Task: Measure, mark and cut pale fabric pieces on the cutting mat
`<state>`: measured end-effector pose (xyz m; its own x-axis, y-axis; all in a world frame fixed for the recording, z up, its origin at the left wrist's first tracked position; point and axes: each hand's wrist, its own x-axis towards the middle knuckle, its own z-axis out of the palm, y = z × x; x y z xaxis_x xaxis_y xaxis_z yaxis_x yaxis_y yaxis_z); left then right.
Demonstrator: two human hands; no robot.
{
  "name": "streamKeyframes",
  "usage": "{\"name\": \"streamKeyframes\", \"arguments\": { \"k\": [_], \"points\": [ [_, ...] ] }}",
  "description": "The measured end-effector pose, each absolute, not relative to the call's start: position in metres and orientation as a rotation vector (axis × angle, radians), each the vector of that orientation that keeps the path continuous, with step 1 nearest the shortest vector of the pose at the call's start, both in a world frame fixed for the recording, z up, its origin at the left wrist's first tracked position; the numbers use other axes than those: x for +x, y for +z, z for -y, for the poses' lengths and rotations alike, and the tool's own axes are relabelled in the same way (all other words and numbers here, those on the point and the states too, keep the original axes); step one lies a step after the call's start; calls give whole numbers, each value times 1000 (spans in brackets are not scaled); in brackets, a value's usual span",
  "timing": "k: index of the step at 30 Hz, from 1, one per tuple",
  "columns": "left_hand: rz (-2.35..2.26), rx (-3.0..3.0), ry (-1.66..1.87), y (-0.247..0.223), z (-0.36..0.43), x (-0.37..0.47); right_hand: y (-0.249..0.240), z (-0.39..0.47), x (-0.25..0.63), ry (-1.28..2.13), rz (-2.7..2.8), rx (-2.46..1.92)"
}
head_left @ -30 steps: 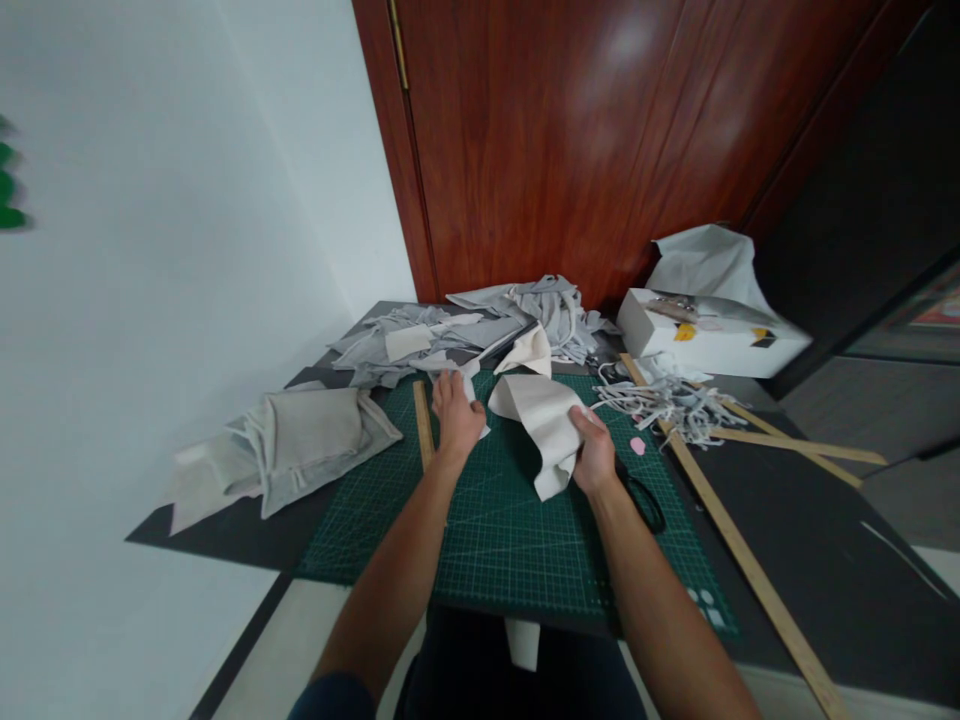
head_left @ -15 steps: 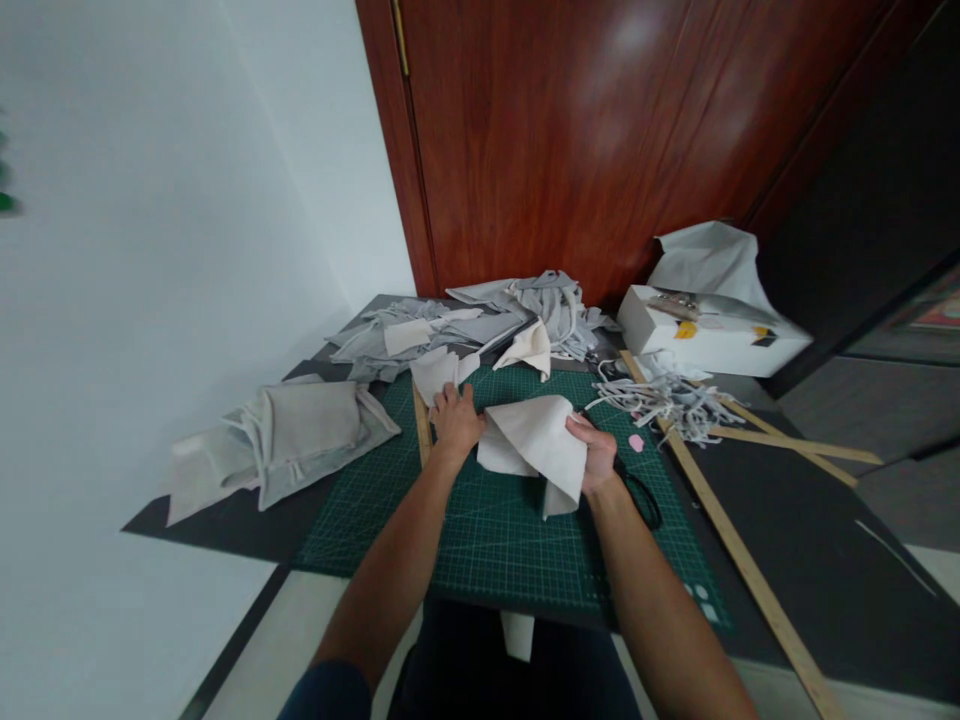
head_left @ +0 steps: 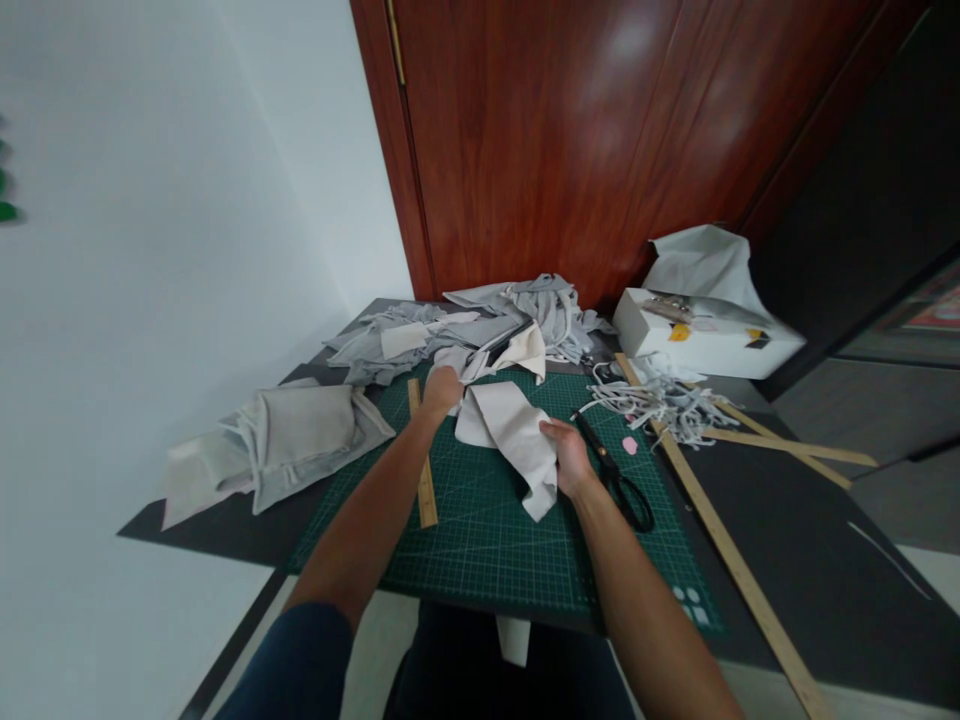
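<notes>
A folded piece of pale cloth (head_left: 510, 425) hangs over the green cutting mat (head_left: 480, 555), its right edge held by my right hand (head_left: 568, 458). My left hand (head_left: 444, 388) is closed at the back of the mat beside small light cloth pieces; its fingertips are hidden. Under my left forearm lies a short wooden ruler (head_left: 426, 490). Black scissors (head_left: 611, 470) rest on the mat to the right of my right hand.
Folded cloth (head_left: 311, 425) lies at the left. Grey scraps (head_left: 540, 300) are heaped along the back. At the right are cut strips (head_left: 667, 400), a long wooden ruler (head_left: 720, 530), a pink piece (head_left: 629, 445) and a white box (head_left: 697, 340).
My left hand has moved slightly back and closed. My right hand has shifted left with the cloth, uncovering the scissors. More of the short ruler shows.
</notes>
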<state>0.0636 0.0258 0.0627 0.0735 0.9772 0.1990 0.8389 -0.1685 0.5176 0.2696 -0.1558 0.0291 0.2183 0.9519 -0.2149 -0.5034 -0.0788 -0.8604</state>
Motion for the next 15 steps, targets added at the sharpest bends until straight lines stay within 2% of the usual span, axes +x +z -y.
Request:
{"name": "streamKeyframes", "arguments": {
  "k": [9,15],
  "points": [
    [-1395,2180,934,66,-64,95,26,152,266,1319,548,-1057],
    [-1024,2372,719,47,-47,92,28,151,265,1315,526,-1023]
  ]
}}
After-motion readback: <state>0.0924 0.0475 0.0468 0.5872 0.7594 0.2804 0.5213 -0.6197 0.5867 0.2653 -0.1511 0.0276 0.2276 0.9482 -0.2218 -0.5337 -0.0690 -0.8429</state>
